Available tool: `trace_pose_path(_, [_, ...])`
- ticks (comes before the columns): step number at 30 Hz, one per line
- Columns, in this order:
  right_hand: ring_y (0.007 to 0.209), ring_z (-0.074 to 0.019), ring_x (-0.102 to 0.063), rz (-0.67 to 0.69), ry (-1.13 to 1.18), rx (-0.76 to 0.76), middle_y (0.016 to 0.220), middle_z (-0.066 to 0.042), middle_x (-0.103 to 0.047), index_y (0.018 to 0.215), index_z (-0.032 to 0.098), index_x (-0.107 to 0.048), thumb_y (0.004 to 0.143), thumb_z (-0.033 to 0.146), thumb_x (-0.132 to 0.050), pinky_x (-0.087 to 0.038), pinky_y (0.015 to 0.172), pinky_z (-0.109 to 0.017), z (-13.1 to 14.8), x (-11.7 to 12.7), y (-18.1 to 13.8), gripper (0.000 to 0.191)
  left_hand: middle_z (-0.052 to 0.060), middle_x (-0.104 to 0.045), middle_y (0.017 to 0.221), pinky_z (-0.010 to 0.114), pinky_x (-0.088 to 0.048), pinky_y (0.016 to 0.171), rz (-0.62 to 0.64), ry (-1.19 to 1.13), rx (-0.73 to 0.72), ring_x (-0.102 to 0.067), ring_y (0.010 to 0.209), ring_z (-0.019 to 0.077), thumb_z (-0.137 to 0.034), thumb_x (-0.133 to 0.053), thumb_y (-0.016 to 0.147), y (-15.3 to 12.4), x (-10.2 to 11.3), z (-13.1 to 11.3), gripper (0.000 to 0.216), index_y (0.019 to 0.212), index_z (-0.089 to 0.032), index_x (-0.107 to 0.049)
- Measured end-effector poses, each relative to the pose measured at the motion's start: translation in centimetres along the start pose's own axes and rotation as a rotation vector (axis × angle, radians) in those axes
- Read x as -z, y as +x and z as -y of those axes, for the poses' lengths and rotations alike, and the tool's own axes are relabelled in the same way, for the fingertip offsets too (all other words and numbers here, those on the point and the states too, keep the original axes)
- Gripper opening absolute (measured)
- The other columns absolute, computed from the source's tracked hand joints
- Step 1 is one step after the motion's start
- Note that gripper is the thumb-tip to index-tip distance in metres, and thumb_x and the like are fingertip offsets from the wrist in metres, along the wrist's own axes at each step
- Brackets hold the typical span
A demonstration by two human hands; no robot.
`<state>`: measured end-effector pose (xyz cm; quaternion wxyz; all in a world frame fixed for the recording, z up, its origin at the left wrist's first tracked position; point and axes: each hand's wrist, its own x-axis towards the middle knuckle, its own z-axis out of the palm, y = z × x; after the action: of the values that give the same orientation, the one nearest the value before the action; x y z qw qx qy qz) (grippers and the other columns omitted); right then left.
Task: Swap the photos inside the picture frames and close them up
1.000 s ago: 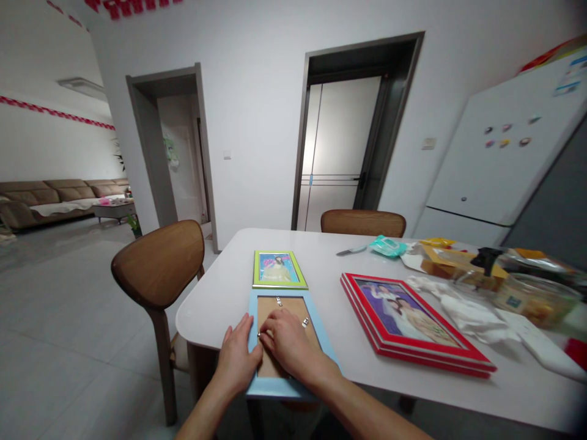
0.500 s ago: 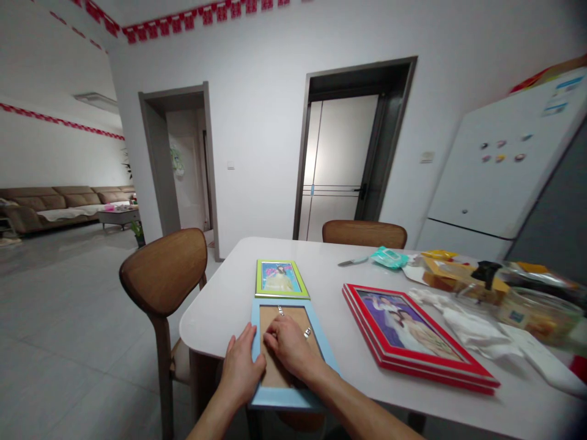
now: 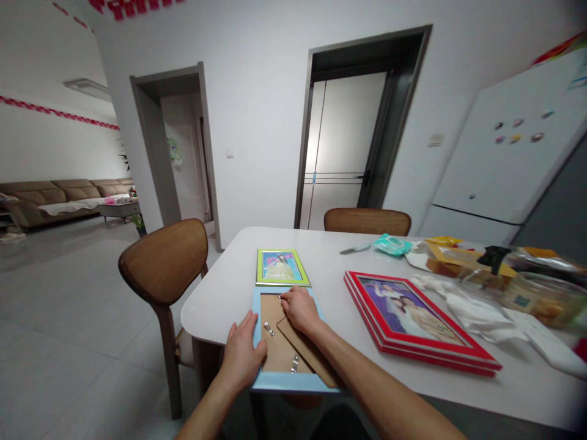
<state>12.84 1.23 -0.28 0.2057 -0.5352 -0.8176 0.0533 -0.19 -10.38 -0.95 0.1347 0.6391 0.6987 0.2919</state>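
A light-blue picture frame [image 3: 280, 383] lies face down at the near edge of the white table [image 3: 229, 287], its brown backing board [image 3: 277, 354] and small metal clips showing. My left hand [image 3: 243, 357] rests flat on the frame's left edge, fingers together. My right hand [image 3: 299, 308] reaches to the frame's far edge, its fingers curled at a clip there; what they pinch is too small to see. A brown stand flap lies under my right forearm. Just beyond sits a green-framed photo [image 3: 281, 267].
A red-framed photo stack [image 3: 417, 321] lies to the right. Farther right are white cloths, packets, a jar [image 3: 541, 296] and a knife [image 3: 353, 249]. Wooden chairs [image 3: 165, 263] stand at the left and far sides. A fridge [image 3: 509, 159] stands at right.
My right hand moved from the left clip at the middle of the backing board up to the clip at the frame's far edge. My left hand stayed on the left edge.
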Motion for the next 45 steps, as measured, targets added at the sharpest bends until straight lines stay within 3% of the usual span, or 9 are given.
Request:
trace_pose_path(9, [0.091, -0.0174, -0.050, 0.071, 0.122, 0.116, 0.098, -0.007, -0.059, 0.099, 0.019, -0.060, 0.073, 0.023, -0.044, -0.035, 0.080, -0.027, 0.4, 2.7, -1.6, 0.031, 0.009, -0.037, 0.129, 0.032, -0.015, 0.101, 0.005, 0.061, 0.013, -0.031, 0.119, 0.0164, -0.020, -0.038, 0.067, 0.2, -0.4, 0.5, 0.055, 0.121, -0.009, -0.036])
trace_pose_path(13, [0.098, -0.0174, -0.048, 0.289, 0.344, 0.297, 0.109, -0.006, -0.053, 0.099, 0.020, -0.060, 0.064, 0.023, -0.054, -0.034, 0.086, -0.027, -0.2, 5.5, -5.1, 0.036, 0.009, -0.036, 0.129, 0.032, -0.015, 0.101, 0.012, 0.090, 0.009, -0.030, 0.120, 0.0164, -0.022, -0.038, 0.068, 0.1, -0.4, 0.3, 0.054, 0.121, -0.010, -0.036])
trace_pose_path(17, [0.109, -0.0212, -0.040, 0.464, 0.392, 0.319, 0.118, -0.005, -0.044, 0.087, 0.023, -0.065, 0.057, 0.021, -0.061, -0.029, 0.092, -0.032, -0.2, 7.3, -7.7, 0.031, 0.009, -0.036, 0.129, 0.035, -0.016, 0.101, 0.017, 0.100, 0.018, -0.030, 0.120, 0.0168, -0.022, -0.037, 0.069, 0.0, -0.2, -0.1, 0.053, 0.121, -0.011, -0.036])
trace_pose_path(21, [0.107, -0.0210, -0.040, 0.397, 0.399, 0.300, 0.115, -0.004, -0.047, 0.074, 0.023, -0.067, 0.060, 0.025, -0.061, -0.028, 0.092, -0.034, 0.1, 6.6, -8.2, 0.015, 0.010, -0.036, 0.129, 0.036, -0.017, 0.101, 0.016, 0.109, 0.020, -0.030, 0.120, 0.0172, -0.021, -0.037, 0.069, 0.0, -0.2, -0.3, 0.053, 0.121, -0.010, -0.036])
trace_pose_path(27, [0.100, -0.0180, -0.045, 0.241, 0.414, 0.311, 0.107, -0.002, -0.052, 0.065, 0.023, -0.065, 0.062, 0.031, -0.061, -0.030, 0.089, -0.032, -0.4, 4.9, -8.3, 0.010, 0.011, -0.035, 0.130, 0.038, -0.017, 0.100, 0.008, 0.117, 0.005, -0.030, 0.120, 0.0178, -0.021, -0.036, 0.068, 0.1, -0.5, -0.1, 0.054, 0.121, -0.009, -0.036])
trace_pose_path(33, [0.095, -0.0182, -0.048, 0.141, 0.325, 0.172, 0.106, -0.007, -0.051, 0.092, 0.020, -0.060, 0.062, 0.030, -0.059, -0.034, 0.083, -0.029, -0.8, 4.8, -8.4, 0.032, 0.010, -0.036, 0.130, 0.038, -0.015, 0.101, 0.022, 0.117, 0.022, -0.030, 0.120, 0.0180, -0.022, -0.037, 0.068, 0.2, -0.6, -0.1, 0.054, 0.121, -0.010, -0.036])
trace_pose_path(37, [0.086, -0.0177, -0.049, 0.111, 0.229, 0.170, 0.089, -0.005, -0.056, 0.091, 0.020, -0.060, 0.063, 0.025, -0.054, -0.036, 0.077, -0.028, -0.8, 4.6, -8.2, 0.028, 0.009, -0.035, 0.130, 0.037, -0.014, 0.101, 0.010, 0.120, 0.028, -0.030, 0.120, 0.0180, -0.024, -0.037, 0.069, 0.2, -0.7, -0.2, 0.053, 0.121, -0.012, -0.037])
trace_pose_path(42, [0.087, -0.0180, -0.050, 0.059, 0.233, 0.127, 0.091, -0.005, -0.058, 0.093, 0.018, -0.059, 0.061, 0.018, -0.050, -0.036, 0.078, -0.028, -0.8, 5.1, -7.7, 0.033, 0.012, -0.041, 0.126, 0.040, -0.013, 0.100, 0.020, 0.039, 0.053, -0.031, 0.119, 0.0217, -0.037, -0.039, 0.072, 0.1, -0.5, -0.6, 0.053, 0.119, -0.012, -0.040])
trace_pose_path(45, [0.086, -0.0188, -0.050, 0.030, 0.214, 0.132, 0.090, -0.006, -0.059, 0.091, 0.018, -0.059, 0.061, 0.018, -0.051, -0.037, 0.078, -0.030, -0.2, 6.1, -7.4, 0.032, 0.012, -0.040, 0.126, 0.039, -0.016, 0.099, -0.051, -0.113, 0.058, -0.031, 0.119, 0.0232, -0.041, -0.044, 0.070, 0.3, -0.2, -1.4, 0.047, 0.108, -0.014, -0.051])
